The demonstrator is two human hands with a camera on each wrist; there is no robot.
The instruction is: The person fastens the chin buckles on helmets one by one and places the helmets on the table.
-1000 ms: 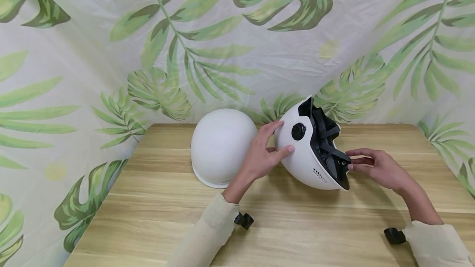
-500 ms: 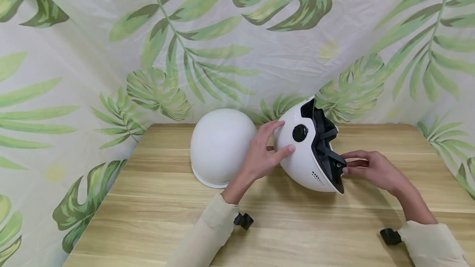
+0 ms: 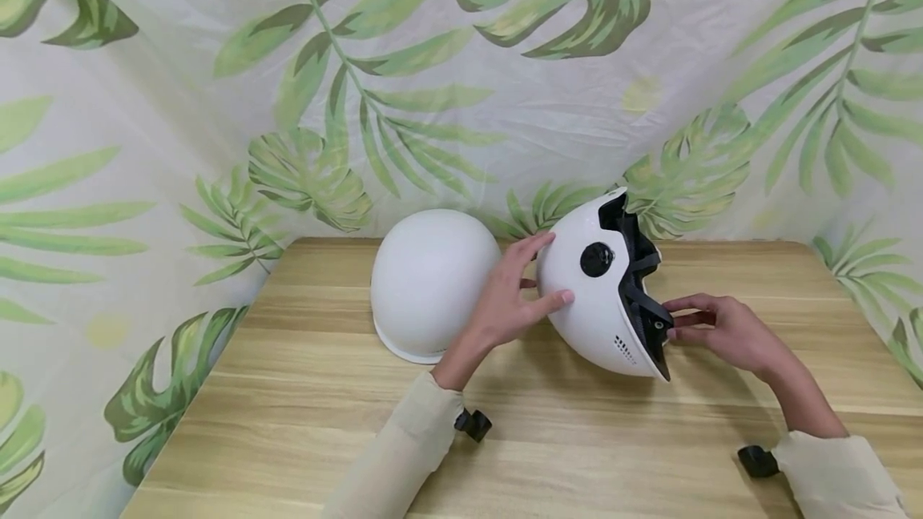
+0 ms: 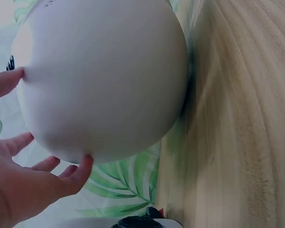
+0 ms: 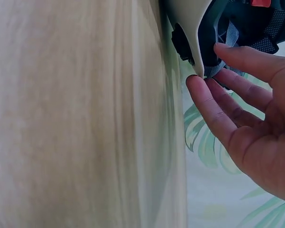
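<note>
In the head view, a white helmet (image 3: pixel 580 311) lies on its side, its opening with black lining and straps facing right. A round black knob-like piece (image 3: pixel 596 259) sits on its shell. My left hand (image 3: pixel 508 299) touches the rounded crown with spread fingers and thumb; the left wrist view shows these fingertips against the smooth dome (image 4: pixel 104 80). My right hand (image 3: pixel 728 333) pinches the helmet's edge at the opening. In the right wrist view, the fingertips (image 5: pixel 194 81) of the right hand stand on both sides of the rim, beside a grey strap (image 5: pixel 232 33).
A second white helmet (image 3: pixel 433 283) stands dome up just left of the left hand. Both are on a wooden table (image 3: pixel 598 439). A leaf-patterned cloth (image 3: pixel 548 118) hangs behind the table's back edge. Small black devices (image 3: pixel 472 425) sit at both wrists.
The held helmet has turned slightly: its upper tip has shifted right and its lower edge left and down. The right hand has moved a little left with it; the left hand has barely moved.
</note>
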